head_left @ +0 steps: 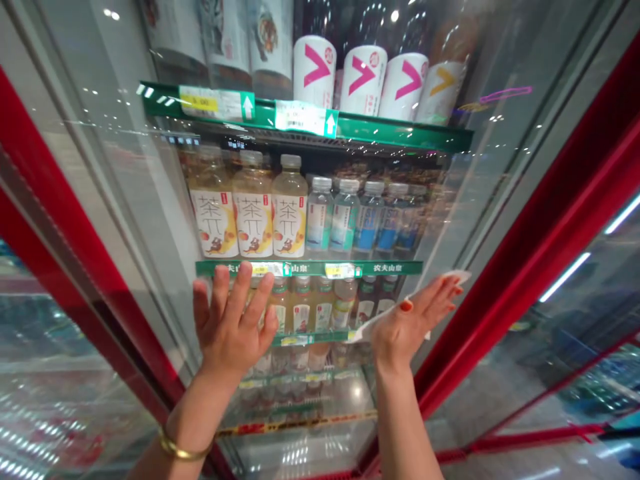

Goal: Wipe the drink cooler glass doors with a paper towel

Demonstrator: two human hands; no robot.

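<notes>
My left hand (233, 320) lies flat against the glass door (150, 200) of a drinks fridge, fingers spread and holding nothing. My right hand (413, 317) presses a white cloth (457, 275) against the same glass, further right, with its fingers stretched out over the cloth. The cloth shows at the fingertips and under the palm. A gold bangle (181, 450) sits on my left wrist.
Behind the glass, green-edged shelves (350, 127) hold tea bottles (253, 210), blue-labelled water bottles (367, 217) and white bottles with pink marks (363, 80). A red door frame (525, 247) runs along the right and another (55, 227) along the left. Reflections cover the glass.
</notes>
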